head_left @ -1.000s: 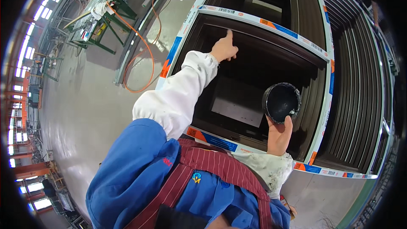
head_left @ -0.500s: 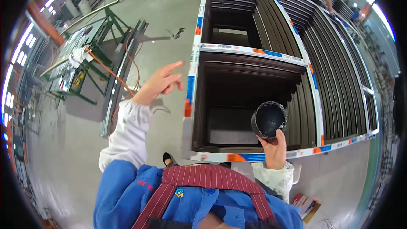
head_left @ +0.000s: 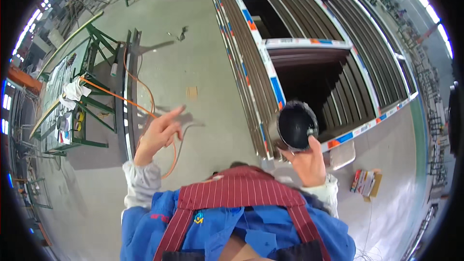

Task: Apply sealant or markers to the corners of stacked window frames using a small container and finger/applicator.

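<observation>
- One black cup (head_left: 296,126) sits in the person's right hand (head_left: 311,164) in the head view, just beyond the palm on the side away from the body; the left hand (head_left: 159,135) is well apart, off to the cup's left.
- The cup's round mouth faces upward, at a tilt; no long axis can be told.
- In this view the cup overlaps the near-left corner of the stacked dark frames (head_left: 251,67); whether it touches them is unclear.
- The right hand is partly curled around the cup, thumb at the rim, other fingers mostly hidden.
- The left hand is loosely half curled, index finger stretched out, holding nothing visible, over the grey floor (head_left: 212,116) near an orange hose (head_left: 118,97).
</observation>
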Demonstrator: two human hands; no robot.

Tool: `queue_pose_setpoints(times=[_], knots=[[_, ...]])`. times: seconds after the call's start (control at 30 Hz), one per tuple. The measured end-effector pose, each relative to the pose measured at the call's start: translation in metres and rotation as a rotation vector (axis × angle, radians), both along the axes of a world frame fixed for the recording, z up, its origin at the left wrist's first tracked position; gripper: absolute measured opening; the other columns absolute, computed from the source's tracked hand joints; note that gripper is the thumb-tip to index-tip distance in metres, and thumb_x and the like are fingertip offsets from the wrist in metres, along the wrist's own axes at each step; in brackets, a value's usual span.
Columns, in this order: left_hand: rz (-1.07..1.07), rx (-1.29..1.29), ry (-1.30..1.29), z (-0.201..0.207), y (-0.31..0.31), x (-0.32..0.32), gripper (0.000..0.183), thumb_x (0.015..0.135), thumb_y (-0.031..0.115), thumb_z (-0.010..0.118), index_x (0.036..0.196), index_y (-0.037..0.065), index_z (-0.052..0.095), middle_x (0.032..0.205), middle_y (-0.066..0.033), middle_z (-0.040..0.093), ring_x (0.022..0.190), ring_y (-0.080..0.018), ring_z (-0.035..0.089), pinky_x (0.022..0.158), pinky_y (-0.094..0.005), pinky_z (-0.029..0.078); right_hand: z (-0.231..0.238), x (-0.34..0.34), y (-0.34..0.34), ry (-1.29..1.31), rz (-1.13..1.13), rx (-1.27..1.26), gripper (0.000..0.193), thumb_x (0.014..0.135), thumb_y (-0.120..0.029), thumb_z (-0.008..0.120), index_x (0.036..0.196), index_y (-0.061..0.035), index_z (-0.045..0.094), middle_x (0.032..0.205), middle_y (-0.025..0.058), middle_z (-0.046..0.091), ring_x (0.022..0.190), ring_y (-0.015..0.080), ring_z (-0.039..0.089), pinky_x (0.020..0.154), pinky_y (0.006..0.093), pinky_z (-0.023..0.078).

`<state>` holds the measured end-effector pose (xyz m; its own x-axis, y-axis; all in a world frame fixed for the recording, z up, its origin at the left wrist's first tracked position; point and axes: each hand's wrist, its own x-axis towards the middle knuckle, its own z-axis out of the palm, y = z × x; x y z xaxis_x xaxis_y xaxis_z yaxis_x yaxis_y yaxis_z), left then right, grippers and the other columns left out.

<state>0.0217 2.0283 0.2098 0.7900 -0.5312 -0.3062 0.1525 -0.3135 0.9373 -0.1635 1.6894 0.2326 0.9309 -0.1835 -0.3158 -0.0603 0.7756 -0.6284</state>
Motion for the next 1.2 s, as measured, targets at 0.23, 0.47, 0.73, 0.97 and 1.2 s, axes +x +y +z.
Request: queue_pose_setpoints(times=[0.23, 0.47, 0.73, 0.97, 1.2], knots=[[-0.594, -0.088, -0.263, 0.074, -0.101, 0.065, 0.043, 0.093, 0.015, 0.046, 0.136, 0.01, 0.046, 0.064, -0.0009, 0.058, 0.046, -0.0047, 0.045, 0.045, -0.0196, 0.037, -0.013, 0.087, 0.043, -0.068, 0.032, -0.021, 0.049, 0.096, -0.029, 0.04, 0.137, -0.0031, 0.034, 0.134, 0.015, 0.046, 0.123, 0.0292, 0.046, 0.101, 0.0449, 0.041], [-0.962, 0.346, -0.958, 0.073, -0.196, 0.143, 0.042, 0.091, 0.049, 0.045, 0.119, 0.021, 0.06, 0.059, -0.0182, 0.057, 0.056, -0.0372, 0.058, 0.052, -0.0425, 0.046, -0.071, 0.159, 0.01, -0.05, -0.189, -0.15, 0.024, 0.092, -0.014, 0.05, 0.114, -0.0028, 0.053, 0.107, 0.007, 0.059, 0.1, 0.0191, 0.059, 0.078, 0.0342, 0.051], [-1.24, 0.136, -0.926, 0.085, -0.295, 0.233, 0.038, 0.092, 0.046, 0.047, 0.093, 0.014, 0.066, 0.065, -0.017, 0.06, 0.062, -0.0374, 0.06, 0.056, -0.0439, 0.048, -0.037, 0.224, -0.044, 0.029, -0.46, -0.066, 0.034, 0.089, -0.016, 0.057, 0.119, -0.001, 0.049, 0.11, 0.0085, 0.059, 0.096, 0.0185, 0.059, 0.079, 0.0323, 0.05], [-1.671, -0.127, -0.937, 0.077, -0.375, 0.308, 0.037, 0.094, 0.039, 0.044, 0.087, 0.009, 0.065, 0.067, -0.0149, 0.062, 0.065, -0.0343, 0.061, 0.056, -0.0406, 0.049, -0.022, 0.27, -0.028, 0.001, -0.853, -0.166, 0.037, 0.091, -0.02, 0.052, 0.12, 0.0021, 0.048, 0.115, 0.0116, 0.058, 0.103, 0.022, 0.059, 0.091, 0.038, 0.047], [-2.091, -0.245, -0.878, 0.07, -0.423, 0.361, 0.039, 0.094, 0.04, 0.04, 0.098, 0.01, 0.063, 0.081, -0.0161, 0.065, 0.081, -0.0362, 0.062, 0.069, -0.0456, 0.049, -0.057, 0.331, 0.007, 0.032, -1.112, -0.107, 0.045, 0.095, -0.033, 0.043, 0.131, -0.0063, 0.047, 0.13, 0.009, 0.053, 0.121, 0.0238, 0.049, 0.105, 0.0456, 0.036]])
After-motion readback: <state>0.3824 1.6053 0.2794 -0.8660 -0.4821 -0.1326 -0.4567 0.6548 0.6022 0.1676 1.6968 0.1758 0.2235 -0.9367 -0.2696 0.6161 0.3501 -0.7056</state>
